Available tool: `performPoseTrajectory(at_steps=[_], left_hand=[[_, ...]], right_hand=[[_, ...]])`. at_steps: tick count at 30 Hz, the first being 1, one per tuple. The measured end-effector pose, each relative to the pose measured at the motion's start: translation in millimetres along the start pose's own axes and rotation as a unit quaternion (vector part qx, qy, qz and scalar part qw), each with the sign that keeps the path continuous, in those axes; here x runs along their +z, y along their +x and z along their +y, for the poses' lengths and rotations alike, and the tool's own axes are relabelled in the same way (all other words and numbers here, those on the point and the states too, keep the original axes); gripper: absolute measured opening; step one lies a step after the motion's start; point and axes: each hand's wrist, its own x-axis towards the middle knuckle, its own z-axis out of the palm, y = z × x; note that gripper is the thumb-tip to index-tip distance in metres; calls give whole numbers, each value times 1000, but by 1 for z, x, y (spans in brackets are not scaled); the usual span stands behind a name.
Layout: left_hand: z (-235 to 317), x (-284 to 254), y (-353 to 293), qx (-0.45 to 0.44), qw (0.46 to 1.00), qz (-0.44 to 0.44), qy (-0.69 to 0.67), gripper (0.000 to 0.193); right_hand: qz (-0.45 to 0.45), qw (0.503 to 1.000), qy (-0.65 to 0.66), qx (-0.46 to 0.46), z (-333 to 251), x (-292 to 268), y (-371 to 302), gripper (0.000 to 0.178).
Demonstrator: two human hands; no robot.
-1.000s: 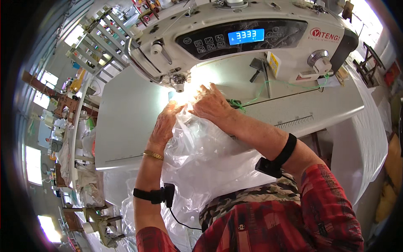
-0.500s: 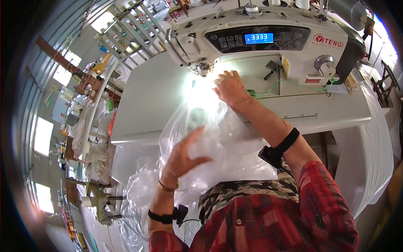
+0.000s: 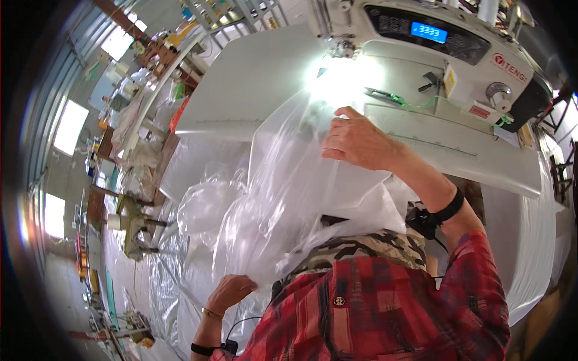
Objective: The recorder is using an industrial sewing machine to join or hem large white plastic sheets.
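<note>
Evidently mid-feed: right hand (image 3: pixel 360 141) grips the clear plastic sheet (image 3: pixel 289 198) just below the sewing machine (image 3: pixel 445 54) needle, left hand (image 3: pixel 232 292) pinches its lower edge off the counter (image 3: pixel 253 84); most sheet unfed.

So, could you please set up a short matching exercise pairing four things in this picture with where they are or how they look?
Things:
1. right hand
2. left hand
3. sewing machine display
4. shirt

Descriptions:
A. glowing blue
B. red plaid
C. low down, gripping the clear plastic sheet's lower edge
D. up on the plastic near the needle

Pairs: 1-D, 2-C, 3-A, 4-B
</note>
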Motion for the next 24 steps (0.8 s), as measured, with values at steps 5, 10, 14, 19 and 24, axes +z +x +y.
performPoseTrajectory(at_steps=[5, 10, 14, 19, 24], left_hand=[[-142, 104, -118, -232, 951, -140, 150, 17], [-195, 168, -191, -360, 889, -239, 152, 23], [-209, 176, -197, -289, 911, -227, 188, 32], [-64, 51, -87, -117, 974, -149, 125, 32], [92, -60, -7, 107, 983, 106, 104, 26]], right_hand=[[-42, 998, -35, -11, -33, 7, -15, 21], [-30, 1000, 0, -1, -55, 30, -36, 24], [-114, 992, 32, 33, -77, 41, -45, 24], [-90, 992, -93, 6, -86, 54, -62, 8], [-93, 995, 19, 19, -114, 11, -58, 13]])
